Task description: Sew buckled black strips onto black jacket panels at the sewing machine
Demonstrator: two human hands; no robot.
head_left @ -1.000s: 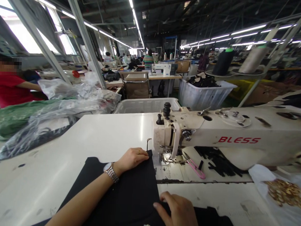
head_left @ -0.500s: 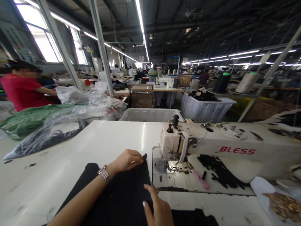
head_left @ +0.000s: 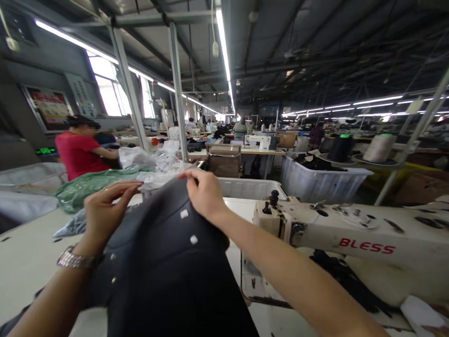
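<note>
A black fabric piece (head_left: 176,285) is raised in front of me, its upper part curved over and its lower part hanging toward me. Two pale squarish patches show near its top, and two small shiny metal dots lie on its left part. My right hand (head_left: 205,193) grips the top edge, thumb and fingers closed on it. On the left, my left hand (head_left: 110,206), wearing a metal-band watch (head_left: 76,257), is pinched at the fabric's far left edge; the cloth between its fingertips is barely visible.
A white sewing machine (head_left: 318,235) stands close on the right, with black scraps (head_left: 342,276) under its arm. Wrapped bundles (head_left: 98,184) lie at the table's left. Behind are plastic bins (head_left: 323,184), thread cones (head_left: 378,147) and a person in red (head_left: 80,151).
The black fabric has been lifted off the tabletop and turned, so patches and metal dots now show. Both hands have risen, the left moving leftward. The camera view has tilted up.
</note>
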